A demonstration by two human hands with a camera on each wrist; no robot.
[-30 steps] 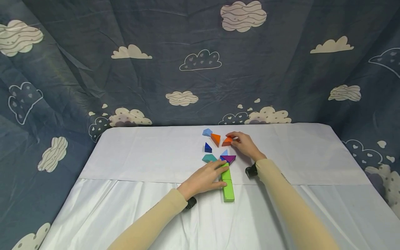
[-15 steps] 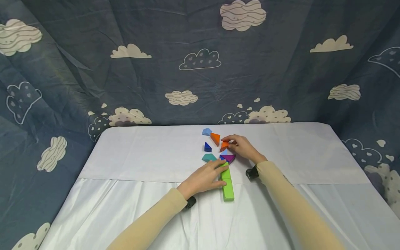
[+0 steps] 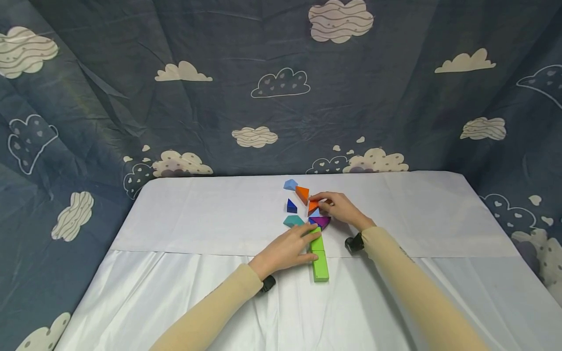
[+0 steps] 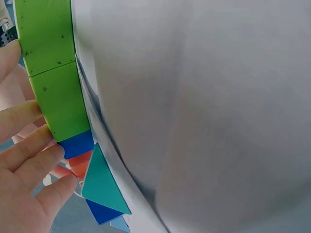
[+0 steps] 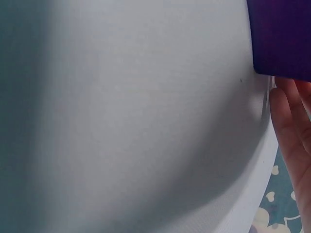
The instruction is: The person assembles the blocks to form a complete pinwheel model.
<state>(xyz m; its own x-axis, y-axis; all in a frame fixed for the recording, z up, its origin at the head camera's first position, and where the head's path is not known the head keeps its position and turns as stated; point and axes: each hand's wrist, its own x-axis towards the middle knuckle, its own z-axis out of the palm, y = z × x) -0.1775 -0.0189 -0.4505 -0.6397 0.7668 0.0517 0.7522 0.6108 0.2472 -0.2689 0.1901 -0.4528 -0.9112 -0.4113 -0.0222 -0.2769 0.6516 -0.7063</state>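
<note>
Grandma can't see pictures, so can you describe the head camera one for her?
A person's right hand pinches an orange block, while the left hand touches two green blocks in a row. More colourful blocks lie nearby on white cloth.

From my remote seat, head view shows dark blue-grey curtain (image 3: 210, 117) across back and down both sides, creased at left. Pale clouds (image 3: 254, 137) printed on it: plain, wavy-lined, dotted, outlined. Small hearts (image 3: 336, 148) float above lower ones. In front I see white tabletop (image 3: 197, 214), rear corners rounded. Line (image 3: 189, 253) crosses it sideways; nearer half wrinkled, brighter at left, greyer at right.
</note>
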